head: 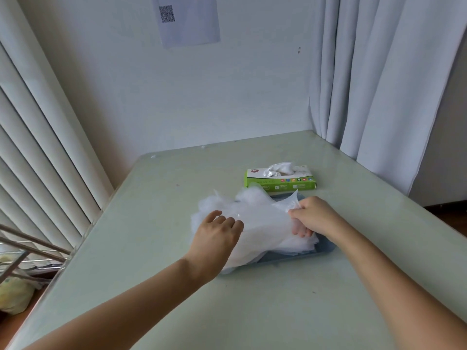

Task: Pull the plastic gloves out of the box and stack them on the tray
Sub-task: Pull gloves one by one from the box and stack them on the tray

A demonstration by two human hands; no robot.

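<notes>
A green and white glove box (280, 181) lies on the table, with a tuft of clear plastic glove (281, 169) sticking out of its top slot. In front of it sits a blue-grey tray (321, 251), mostly covered by a loose pile of translucent plastic gloves (260, 223) that spills over its left side. My left hand (217, 236) rests on the pile's left part with the fingers slightly bent. My right hand (312, 217) pinches the edge of a glove at the pile's right, fingers curled.
The pale green table (151, 248) meets a white wall at the back. Grey curtains (379, 72) hang at the right, vertical blinds (38, 135) at the left. A metal rack (25, 248) and a yellow bag (12, 294) stand beyond the table's left edge.
</notes>
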